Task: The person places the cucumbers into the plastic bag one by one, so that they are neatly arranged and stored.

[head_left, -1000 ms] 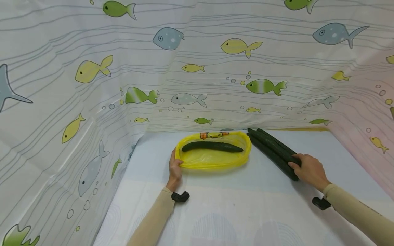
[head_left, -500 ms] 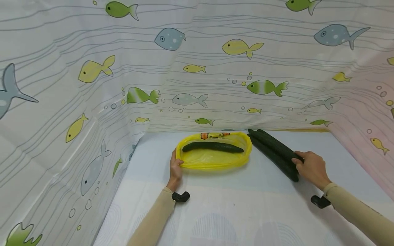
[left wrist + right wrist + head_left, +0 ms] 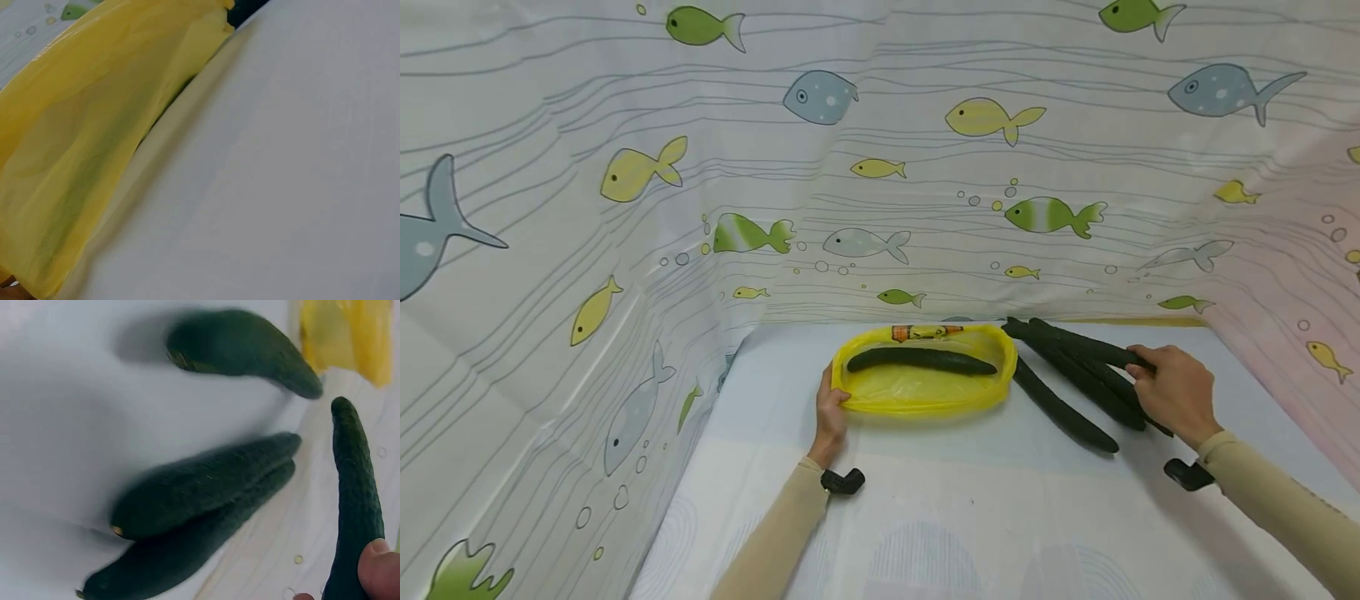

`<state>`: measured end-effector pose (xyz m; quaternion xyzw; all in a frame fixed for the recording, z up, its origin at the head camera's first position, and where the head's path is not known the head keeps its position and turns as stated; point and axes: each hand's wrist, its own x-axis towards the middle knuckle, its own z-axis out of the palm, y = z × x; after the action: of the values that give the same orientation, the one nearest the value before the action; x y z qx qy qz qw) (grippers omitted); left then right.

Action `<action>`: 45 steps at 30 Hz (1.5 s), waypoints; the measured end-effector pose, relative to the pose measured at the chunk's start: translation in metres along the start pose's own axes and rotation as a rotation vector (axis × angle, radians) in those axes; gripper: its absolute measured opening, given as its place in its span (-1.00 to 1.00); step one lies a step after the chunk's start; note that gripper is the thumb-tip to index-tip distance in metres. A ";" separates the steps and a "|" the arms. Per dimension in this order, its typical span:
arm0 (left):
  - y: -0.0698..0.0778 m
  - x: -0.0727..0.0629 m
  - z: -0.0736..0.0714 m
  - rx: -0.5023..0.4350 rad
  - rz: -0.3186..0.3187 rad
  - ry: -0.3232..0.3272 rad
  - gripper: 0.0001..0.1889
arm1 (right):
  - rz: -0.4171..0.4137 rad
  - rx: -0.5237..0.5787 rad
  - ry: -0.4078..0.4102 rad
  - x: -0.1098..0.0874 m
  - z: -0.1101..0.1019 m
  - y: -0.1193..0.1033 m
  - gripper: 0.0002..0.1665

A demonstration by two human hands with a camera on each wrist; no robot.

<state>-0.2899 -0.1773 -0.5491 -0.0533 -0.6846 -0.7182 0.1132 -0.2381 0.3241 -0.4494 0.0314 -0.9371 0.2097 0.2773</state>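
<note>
A yellow plastic bag (image 3: 925, 390) lies open on the table with one dark green cucumber (image 3: 917, 360) inside. My left hand (image 3: 835, 400) pinches the bag's left rim; the left wrist view shows the bag's yellow film (image 3: 94, 144) close up. My right hand (image 3: 1152, 372) grips another cucumber (image 3: 1086, 344) by its near end and holds it lifted, tip toward the bag. The right wrist view shows this held cucumber (image 3: 356, 500) under my thumb (image 3: 378, 569). Three more cucumbers lie right of the bag: one apart (image 3: 1060, 406), two together (image 3: 1105, 387).
A fish-patterned curtain (image 3: 880, 167) walls in the table at the back, left and right. The pale blue table cover (image 3: 970, 500) stretches toward me. In the right wrist view, the loose cucumbers (image 3: 200, 487) lie below my hand, with the bag's edge (image 3: 340, 334) beyond.
My right hand has closed on one cucumber and raised it off the pile, moving back and right. The remaining cucumbers have spread apart. The left hand stays on the bag.
</note>
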 end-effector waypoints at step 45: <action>0.002 0.002 -0.002 0.013 0.008 -0.008 -0.13 | -0.150 0.197 -0.151 0.032 0.022 -0.106 -0.60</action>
<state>-0.2908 -0.1792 -0.5470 -0.0581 -0.6893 -0.7131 0.1139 -0.2571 0.2200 -0.4091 0.1440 -0.9252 0.2764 0.2167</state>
